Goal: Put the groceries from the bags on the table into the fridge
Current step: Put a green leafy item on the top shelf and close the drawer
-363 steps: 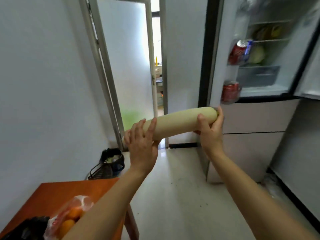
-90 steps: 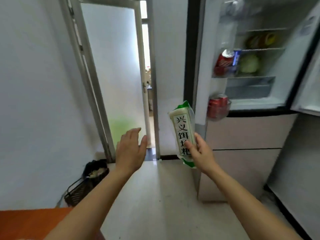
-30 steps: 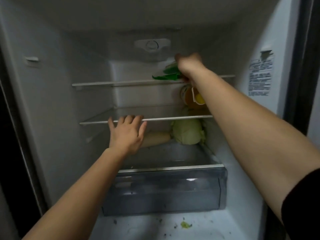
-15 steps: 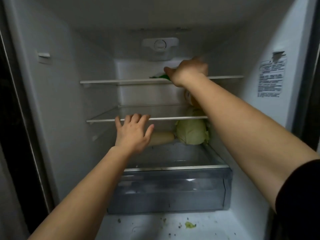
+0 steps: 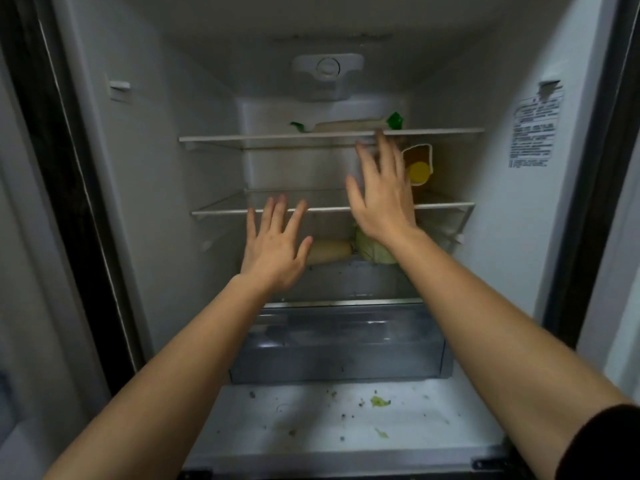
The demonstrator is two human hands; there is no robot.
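Debris (dark crumbs and green leaf scraps) lies on the fridge (image 5: 156,202) floor, nearest the camera. Behind it sits the clear drawer (image 5: 339,344), pushed in. Above the drawer, the left hand (image 5: 277,247) is raised with its fingers straight and spread, holding nothing. Its fingertips are level with the front edge of the middle shelf (image 5: 225,211), but contact with that edge cannot be confirmed. Under this shelf a long pale gourd (image 5: 329,251) lies on its side, touching the cabbage (image 5: 375,252) to its right. The right hand (image 5: 381,192) is higher and further right, also empty, with fingers straight, spread and slightly blurred. Its fingertips reach the front edge of the top shelf (image 5: 242,137). Partly hidden behind it, a carton with a yellow cap (image 5: 419,169) rests on the middle shelf. Farthest in, the packet (image 5: 346,125) lies flat on the top shelf, with a green end at left and right.

Handling: the packet appears to be a flat, firm block in smooth film, so it is probably slippery and moderate in weight. If repositioning is needed, grip across the body, not the thin green end seals. The gourd looks heavy and rigid. Support it with both hands, one near each end.
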